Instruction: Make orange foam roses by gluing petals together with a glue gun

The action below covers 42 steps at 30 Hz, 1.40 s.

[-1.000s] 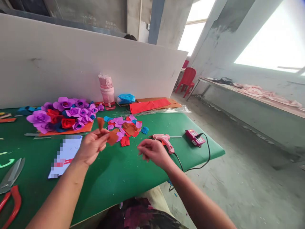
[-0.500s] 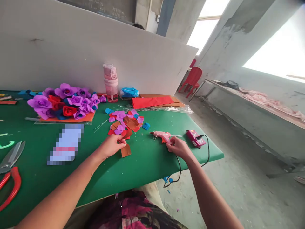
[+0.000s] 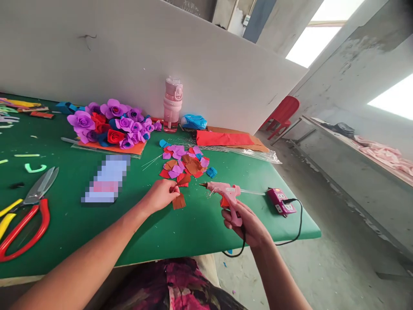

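My left hand [image 3: 163, 194] pinches a brown paper petal [image 3: 184, 180] at the near edge of the petal pile. Another brown piece [image 3: 179, 201] lies just below its fingertips. In my right hand [image 3: 250, 221] is a pink hot glue gun [image 3: 226, 190], its fingers wrapped round the handle and its nozzle pointing left. A clear glue stick [image 3: 253, 192] sticks out of the gun's back, and a black cord hangs from the handle. Beyond both hands lies the loose pile of purple, red, brown and blue petals [image 3: 177, 151].
Paper flowers [image 3: 125, 124] rest on an orange sheet at the left rear. A pink bottle [image 3: 173, 105] stands by the white board. Red-handled scissors [image 3: 41, 215] lie at the left, near a blurred-out rectangle [image 3: 108, 181]. A magenta box [image 3: 281, 201] with a plugged cord sits near the right edge.
My right hand has shifted its grip round the glue gun's handle, and the gun is now raised. My left hand keeps its pinch on the petal. The view has swung left.
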Tool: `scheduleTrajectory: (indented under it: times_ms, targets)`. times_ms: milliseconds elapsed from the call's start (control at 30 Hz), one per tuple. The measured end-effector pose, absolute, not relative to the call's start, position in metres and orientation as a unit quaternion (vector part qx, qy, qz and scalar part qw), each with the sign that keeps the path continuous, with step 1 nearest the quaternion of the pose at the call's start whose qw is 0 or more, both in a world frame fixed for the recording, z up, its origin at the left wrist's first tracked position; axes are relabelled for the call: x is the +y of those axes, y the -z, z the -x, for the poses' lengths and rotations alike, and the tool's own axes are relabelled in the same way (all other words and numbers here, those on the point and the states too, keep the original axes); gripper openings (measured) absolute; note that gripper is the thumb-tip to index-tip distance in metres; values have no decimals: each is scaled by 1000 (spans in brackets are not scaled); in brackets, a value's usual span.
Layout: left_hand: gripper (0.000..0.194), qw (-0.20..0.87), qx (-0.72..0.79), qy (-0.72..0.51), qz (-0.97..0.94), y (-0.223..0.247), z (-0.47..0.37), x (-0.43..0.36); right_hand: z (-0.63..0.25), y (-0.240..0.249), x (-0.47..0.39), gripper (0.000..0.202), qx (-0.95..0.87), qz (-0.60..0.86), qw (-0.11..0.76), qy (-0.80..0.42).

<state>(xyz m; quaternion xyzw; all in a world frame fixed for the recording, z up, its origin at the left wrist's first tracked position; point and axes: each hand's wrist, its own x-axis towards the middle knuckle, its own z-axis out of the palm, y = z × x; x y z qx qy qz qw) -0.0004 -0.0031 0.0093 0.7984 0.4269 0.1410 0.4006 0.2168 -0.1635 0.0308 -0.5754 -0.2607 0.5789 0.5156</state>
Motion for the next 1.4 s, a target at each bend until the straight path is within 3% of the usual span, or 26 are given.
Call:
scheduleTrajectory:
  times_ms: [233,367,800,1400]
  targets:
    - [13,392,439,-135,-797,-11,0,-5,-193,-56,-165,39,-477,650,312,-503]
    - [14,390,443,-131,-797,-13,0,-6,-186,-60,-162,33,-572,652,269,-420]
    - [14,395,430,-145,-799,-13,0,-7,-171,-64,-151,36,-661,651,203,-313]
    - [16,381,428,-150,-805,-10,0,-6,-167,-63,-151,35,-673,642,202,-308]
